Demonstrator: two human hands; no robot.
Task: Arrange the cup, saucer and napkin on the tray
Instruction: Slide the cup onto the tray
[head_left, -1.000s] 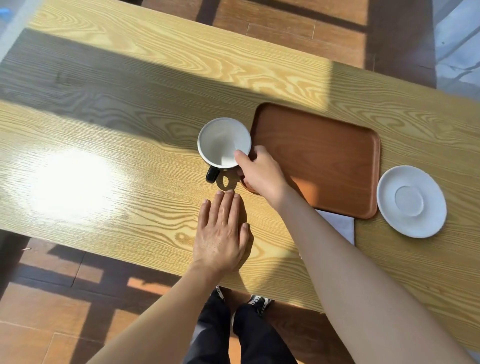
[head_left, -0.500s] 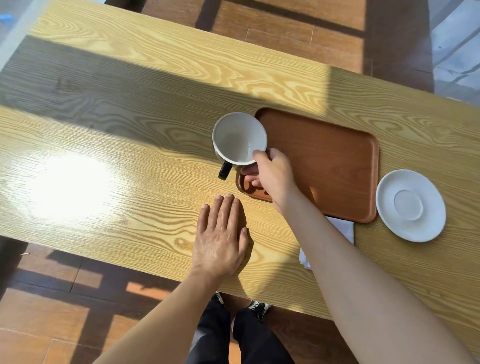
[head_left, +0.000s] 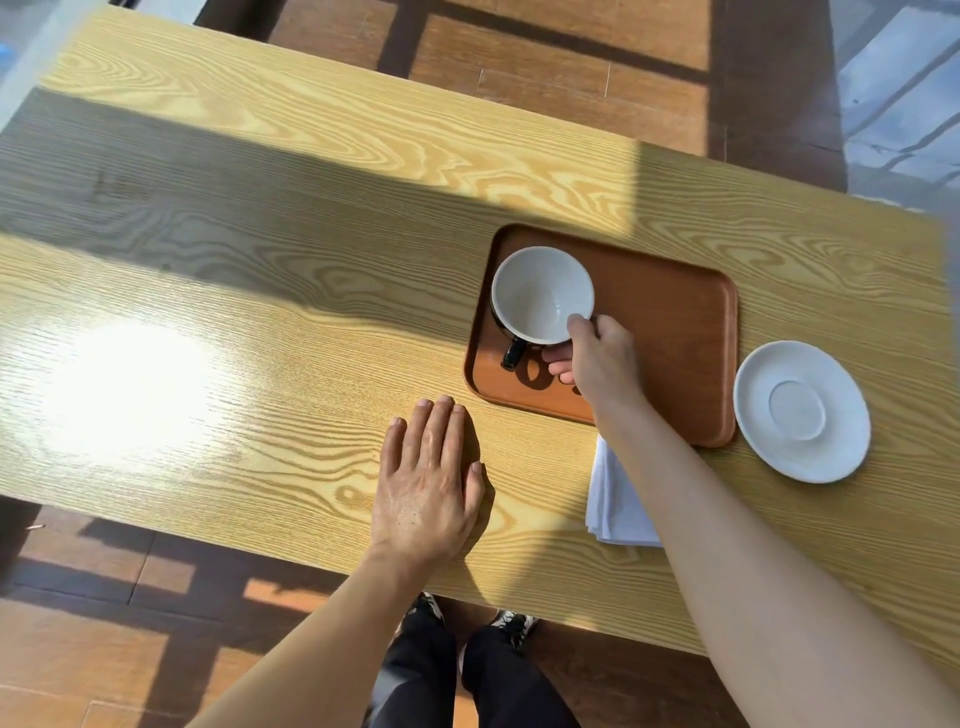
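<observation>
A cup (head_left: 537, 291), white inside and dark outside with a black handle toward me, is over the left part of the brown wooden tray (head_left: 670, 322). My right hand (head_left: 597, 361) grips its near rim. I cannot tell whether the cup rests on the tray. A white saucer (head_left: 802, 410) lies on the table just right of the tray. A folded white napkin (head_left: 613, 499) lies at the tray's near edge, partly under my right forearm. My left hand (head_left: 428, 483) lies flat on the table, left of the napkin, holding nothing.
The long light-wood table (head_left: 260, 312) has its near edge just below my left hand. A bright sun patch lies on its left part. Brown floor tiles show beyond the far edge, and my legs and shoes below.
My right hand has carried the cup from the table left of the tray rightward onto the tray's left part. My left hand has stayed flat.
</observation>
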